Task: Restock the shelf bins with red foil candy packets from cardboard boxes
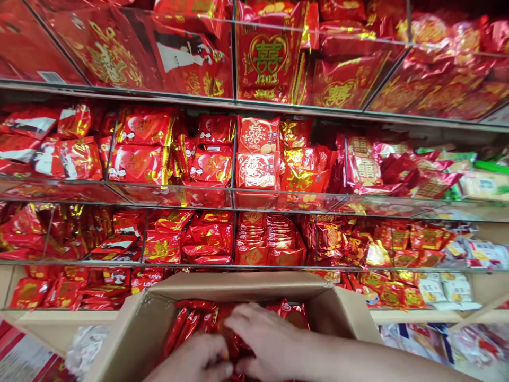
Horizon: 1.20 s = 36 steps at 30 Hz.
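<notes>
An opened cardboard box (pixel 254 282) stands in front of me at the bottom of the view, its flaps folded out. Inside lie several shiny red snack packets (pixel 292 314), some on edge along the left wall. Both hands are down in the box, blurred by motion. My right hand (pixel 264 337) reaches in from the right, its fingers curled around red packets near the middle. Beside it, at lower left, my left hand (pixel 199 354) is also curled against the packets. The fingertips of both hands are partly hidden among the red wrappers.
Tiered shelves with clear plastic fronts (pixel 286 201) rise behind the box, divided into compartments of red and gold packets (pixel 257 170). Green-and-white packets (pixel 483 178) sit at the right. A pale wooden ledge (pixel 75 317) runs below, with plastic-wrapped goods (pixel 87 345) underneath.
</notes>
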Each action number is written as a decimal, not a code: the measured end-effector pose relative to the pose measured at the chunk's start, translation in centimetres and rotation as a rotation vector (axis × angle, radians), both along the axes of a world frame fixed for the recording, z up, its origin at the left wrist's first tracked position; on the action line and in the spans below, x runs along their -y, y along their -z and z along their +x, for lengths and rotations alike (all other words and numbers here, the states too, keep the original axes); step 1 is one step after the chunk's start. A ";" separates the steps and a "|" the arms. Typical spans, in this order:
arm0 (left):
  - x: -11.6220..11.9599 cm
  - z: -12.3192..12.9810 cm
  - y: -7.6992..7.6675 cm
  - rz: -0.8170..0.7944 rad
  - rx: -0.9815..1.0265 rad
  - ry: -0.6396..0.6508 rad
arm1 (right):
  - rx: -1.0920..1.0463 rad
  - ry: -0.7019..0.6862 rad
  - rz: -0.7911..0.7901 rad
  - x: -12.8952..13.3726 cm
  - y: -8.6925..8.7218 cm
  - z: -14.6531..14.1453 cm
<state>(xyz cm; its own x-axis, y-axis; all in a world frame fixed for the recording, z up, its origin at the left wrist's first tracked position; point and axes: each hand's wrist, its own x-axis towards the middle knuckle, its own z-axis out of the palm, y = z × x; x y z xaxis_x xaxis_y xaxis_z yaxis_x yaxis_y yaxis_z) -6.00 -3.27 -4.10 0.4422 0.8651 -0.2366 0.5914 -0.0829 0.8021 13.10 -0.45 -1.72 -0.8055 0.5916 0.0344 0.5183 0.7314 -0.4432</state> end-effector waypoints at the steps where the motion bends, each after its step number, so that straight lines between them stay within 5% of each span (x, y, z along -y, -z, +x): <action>1: -0.3 -0.3 -1.2 -0.025 0.131 -0.036 | -0.082 0.053 -0.142 -0.5 -0.2 -0.1; 4: -0.6 -1.3 -3.7 -0.138 0.612 -0.267 | -0.298 0.124 -0.588 -1.2 -0.2 -0.3; 7: -0.6 -1.9 -4.3 -0.175 0.990 -0.421 | -0.500 0.193 -0.930 -0.7 0.3 -0.7; 12: -0.5 -1.6 -4.0 -0.252 1.346 -0.476 | -0.695 0.376 -1.192 -0.2 -0.5 -1.0; 17: -0.4 -1.4 -3.9 -0.193 1.395 -0.470 | -0.719 0.451 -1.065 0.0 -1.7 -0.5; 19: -0.5 -1.6 -3.8 -0.132 1.365 -0.467 | -0.796 0.426 -0.894 0.3 -2.1 -0.2; 23: -0.7 -2.4 -3.8 -0.085 1.306 -0.502 | -0.909 0.267 -0.149 1.1 -3.1 1.2; 26: -0.5 -2.5 -4.0 -0.305 1.171 -0.439 | -0.844 0.026 0.288 1.4 -3.5 2.0; 30: 0.2 -1.7 -4.2 -0.459 1.012 -0.238 | -0.606 0.012 0.271 1.6 -3.0 2.3; 34: 0.4 -0.6 -4.0 -0.293 0.910 -0.328 | -0.607 0.077 0.280 1.3 -2.2 2.2; 36: 0.3 -0.3 -3.9 -0.244 0.929 -0.355 | -0.721 0.208 0.148 1.2 -2.0 1.8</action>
